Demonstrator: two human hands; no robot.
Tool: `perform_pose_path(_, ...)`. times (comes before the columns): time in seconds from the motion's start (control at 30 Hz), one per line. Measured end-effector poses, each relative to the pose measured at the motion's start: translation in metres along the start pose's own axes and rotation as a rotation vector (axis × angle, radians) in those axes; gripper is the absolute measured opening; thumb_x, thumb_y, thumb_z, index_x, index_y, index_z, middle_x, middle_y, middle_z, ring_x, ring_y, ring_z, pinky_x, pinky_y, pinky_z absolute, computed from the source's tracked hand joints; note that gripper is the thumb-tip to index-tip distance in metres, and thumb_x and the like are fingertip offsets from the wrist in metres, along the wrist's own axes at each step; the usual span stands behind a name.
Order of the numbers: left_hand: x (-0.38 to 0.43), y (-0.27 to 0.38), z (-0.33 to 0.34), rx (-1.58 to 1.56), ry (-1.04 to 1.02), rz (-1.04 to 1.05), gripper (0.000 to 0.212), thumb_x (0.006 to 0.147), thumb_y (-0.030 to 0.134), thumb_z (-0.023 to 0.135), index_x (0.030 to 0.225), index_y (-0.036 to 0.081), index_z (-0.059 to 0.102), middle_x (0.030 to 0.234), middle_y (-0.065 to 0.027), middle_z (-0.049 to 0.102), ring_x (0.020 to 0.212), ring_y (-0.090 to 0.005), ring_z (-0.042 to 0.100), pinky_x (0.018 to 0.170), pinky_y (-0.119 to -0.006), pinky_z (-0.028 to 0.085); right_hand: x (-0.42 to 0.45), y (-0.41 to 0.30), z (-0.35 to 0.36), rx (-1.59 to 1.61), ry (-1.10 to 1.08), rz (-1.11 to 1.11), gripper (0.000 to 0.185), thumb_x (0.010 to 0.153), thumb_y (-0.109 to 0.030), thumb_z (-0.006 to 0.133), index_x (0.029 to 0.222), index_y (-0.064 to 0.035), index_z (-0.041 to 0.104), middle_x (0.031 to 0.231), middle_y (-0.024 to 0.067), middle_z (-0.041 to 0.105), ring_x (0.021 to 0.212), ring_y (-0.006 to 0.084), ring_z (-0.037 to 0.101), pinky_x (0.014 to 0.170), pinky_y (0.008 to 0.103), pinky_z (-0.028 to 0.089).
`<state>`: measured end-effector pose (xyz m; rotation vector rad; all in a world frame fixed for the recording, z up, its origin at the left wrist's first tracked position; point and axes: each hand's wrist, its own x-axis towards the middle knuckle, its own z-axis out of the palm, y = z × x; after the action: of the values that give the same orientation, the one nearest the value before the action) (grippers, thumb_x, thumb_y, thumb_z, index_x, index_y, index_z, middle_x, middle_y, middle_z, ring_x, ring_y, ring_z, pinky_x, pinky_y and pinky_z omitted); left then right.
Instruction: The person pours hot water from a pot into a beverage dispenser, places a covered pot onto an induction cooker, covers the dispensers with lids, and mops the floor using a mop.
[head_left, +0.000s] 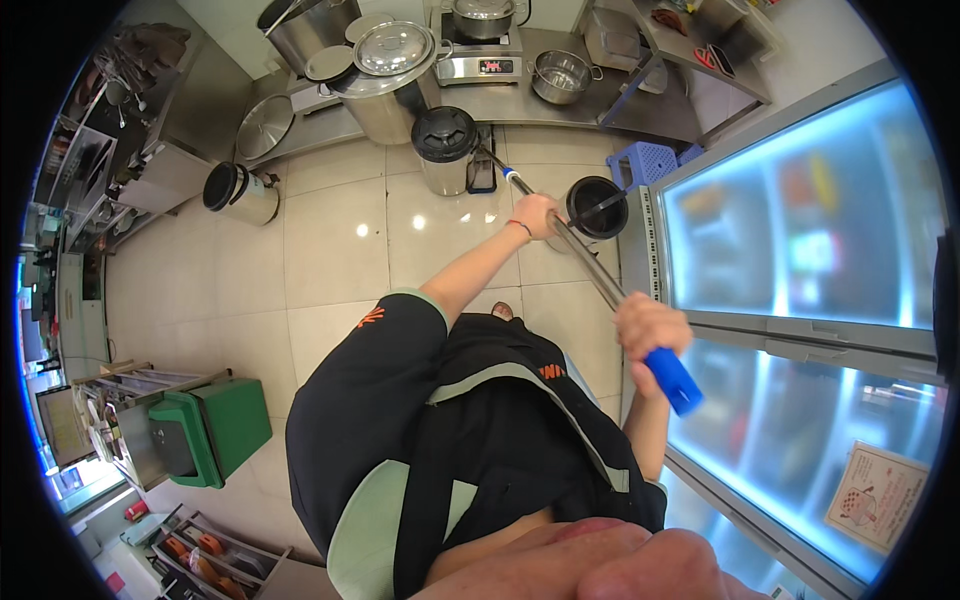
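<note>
A mop's metal pole (589, 259) slants across in front of me. Around its middle is my left hand (535, 215), with a thin band on the wrist. Higher up, my right hand (652, 332) grips the pole just beside the blue end grip (675, 381). At the pole's far end, the flat mop head (482, 169) is on the floor, partly hidden behind a steel container with a black lid (445, 142). Another container with a dark round top (600, 208) stands just right of my left hand, and a dark bar crosses over it.
Tall stock pots (382, 101) and an induction cooker (478, 69) line the low steel counter ahead. Lit glass-door refrigerators (795, 217) flank my right. A blue plastic stool (643, 163) stands by them. Leftward are a lidded container (240, 193) and a green bin (225, 427).
</note>
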<state>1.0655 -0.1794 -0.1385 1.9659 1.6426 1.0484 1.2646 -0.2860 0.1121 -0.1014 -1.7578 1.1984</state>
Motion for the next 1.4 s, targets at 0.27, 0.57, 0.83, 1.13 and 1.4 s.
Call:
perform_pose_path(0.27, -0.013, -0.029, 0.033, -0.075, 0.034, 0.092, 0.022, 0.066, 0.019, 0.066, 0.062, 0.005, 0.049, 0.067, -0.0112, 0.053, 0.07, -0.0326, 0.053, 0.074, -0.039, 0.043, 0.005, 0.005, 0.009, 0.005, -0.021, 0.115, 0.026, 0.064, -0.019, 0.062, 0.049, -0.0085, 0.043, 0.047, 0.0004, 0.043, 0.043, 0.0179, 0.043, 0.051, 0.03, 0.038)
perform_pose_path(0.57, -0.045, 0.05, 0.019, -0.273, -0.033, 0.068, 0.022, 0.065, 0.016, 0.067, 0.062, 0.006, 0.047, 0.065, -0.0106, 0.053, 0.069, -0.0321, 0.054, 0.06, -0.039, 0.044, 0.043, -0.067, 0.032, -0.018, -0.134, 0.205, 0.023, 0.059, -0.018, 0.062, 0.05, -0.0053, 0.045, 0.046, 0.0043, 0.042, 0.04, 0.0224, 0.044, 0.044, 0.0309, 0.034)
perform_pose_path(0.83, -0.091, 0.102, -0.044, -0.157, -0.125, -0.184, 0.007, 0.063, 0.016, 0.056, 0.065, 0.01, 0.054, 0.07, -0.0102, 0.057, 0.076, -0.032, 0.056, 0.061, -0.043, 0.046, 0.076, -0.103, 0.017, 0.12, -0.314, 0.196, 0.019, 0.065, -0.017, 0.063, 0.054, -0.0048, 0.052, 0.049, 0.004, 0.05, 0.043, 0.0194, 0.051, 0.044, 0.0283, 0.043)
perform_pose_path(1.13, -0.159, 0.08, -0.102, -0.004, -0.154, -0.22, 0.013, 0.057, 0.023, 0.064, 0.062, 0.013, 0.058, 0.068, -0.008, 0.06, 0.069, -0.0292, 0.06, 0.057, -0.04, 0.047, 0.088, -0.077, 0.028, 0.395, -0.397, 0.105, 0.022, 0.07, -0.014, 0.062, 0.052, -0.0052, 0.053, 0.051, 0.0045, 0.054, 0.043, 0.0188, 0.053, 0.045, 0.0278, 0.046)
perform_pose_path(1.4, -0.171, -0.021, -0.123, 0.23, 0.129, -0.37, 0.015, 0.066, 0.019, 0.061, 0.057, 0.009, 0.054, 0.061, -0.0087, 0.058, 0.062, -0.031, 0.058, 0.058, -0.039, 0.048, 0.053, 0.001, 0.087, 0.374, -0.355, 0.102, 0.018, 0.064, -0.011, 0.056, 0.05, -0.0054, 0.046, 0.048, 0.0041, 0.046, 0.042, 0.0216, 0.046, 0.049, 0.0323, 0.041)
